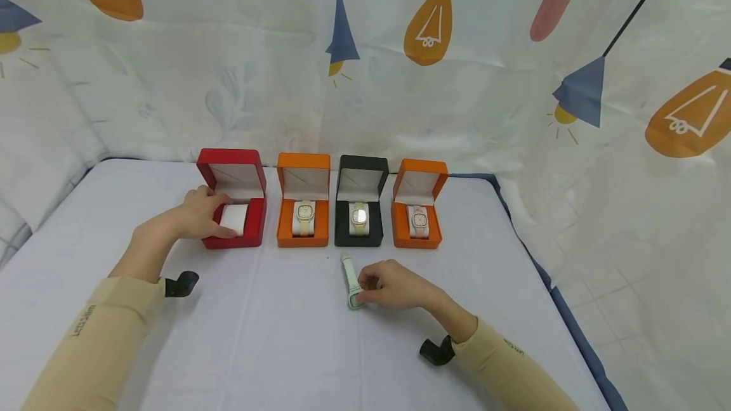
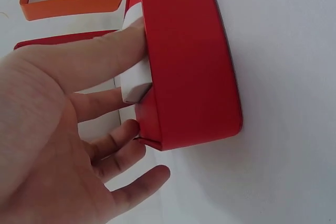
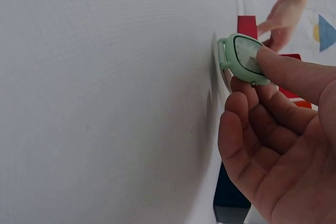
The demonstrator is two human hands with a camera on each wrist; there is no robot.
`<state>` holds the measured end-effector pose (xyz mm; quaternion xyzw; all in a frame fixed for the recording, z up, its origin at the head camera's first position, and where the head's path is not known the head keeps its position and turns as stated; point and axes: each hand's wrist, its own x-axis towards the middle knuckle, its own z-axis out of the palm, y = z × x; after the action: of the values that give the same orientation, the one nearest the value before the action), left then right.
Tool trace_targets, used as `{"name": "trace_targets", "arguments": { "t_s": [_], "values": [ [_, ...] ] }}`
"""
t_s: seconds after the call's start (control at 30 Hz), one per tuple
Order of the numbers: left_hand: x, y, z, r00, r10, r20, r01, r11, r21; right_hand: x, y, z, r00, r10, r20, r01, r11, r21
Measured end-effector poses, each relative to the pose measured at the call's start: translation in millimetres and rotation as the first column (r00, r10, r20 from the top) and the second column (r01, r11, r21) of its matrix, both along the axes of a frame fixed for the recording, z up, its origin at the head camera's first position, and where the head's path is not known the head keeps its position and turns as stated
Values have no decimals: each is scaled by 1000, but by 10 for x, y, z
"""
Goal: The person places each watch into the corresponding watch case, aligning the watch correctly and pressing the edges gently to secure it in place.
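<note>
At the red watch box point(image 1: 256, 224), which has its lid up, my left hand point(image 1: 197, 214) pinches the white watch cushion point(image 1: 235, 215) between thumb and forefinger. The left wrist view shows the cushion point(image 2: 137, 77) sitting in the box, its far part hidden by the thumb; the other fingers hang loosely past the box's edge. My right hand point(image 1: 396, 284) holds a mint-green wristwatch point(image 3: 247, 59) by its case, thumb across the dial and fingers beneath. Its strap point(image 1: 349, 270) stretches away toward the boxes, low over the white cloth.
Right of the red box stand an orange box point(image 1: 287, 233), a black box point(image 1: 341, 230) and another orange box point(image 1: 401, 233), each open with a watch on its cushion. A patterned curtain point(image 1: 377, 106) hangs behind the white-covered table point(image 1: 274, 335).
</note>
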<state>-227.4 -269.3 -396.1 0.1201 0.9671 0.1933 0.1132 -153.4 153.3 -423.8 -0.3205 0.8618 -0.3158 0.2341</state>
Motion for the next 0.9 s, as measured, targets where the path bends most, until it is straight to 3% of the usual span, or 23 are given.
{"name": "trace_targets", "arguments": {
  "t_s": [0.23,0.63,0.9],
  "values": [
    [-5,19,7,1000,28,-4,-28,999,45,-2,14,8,999,-43,-18,42,998,-42],
    [-18,-14,-29,995,-9,-100,22,991,130,-36,43,-30,993,-109,-39,103,987,-125],
    [4,-73,-65,998,20,-54,-7,973,229,-46,53,-29,986,-162,-34,152,968,-201]
  ]
}}
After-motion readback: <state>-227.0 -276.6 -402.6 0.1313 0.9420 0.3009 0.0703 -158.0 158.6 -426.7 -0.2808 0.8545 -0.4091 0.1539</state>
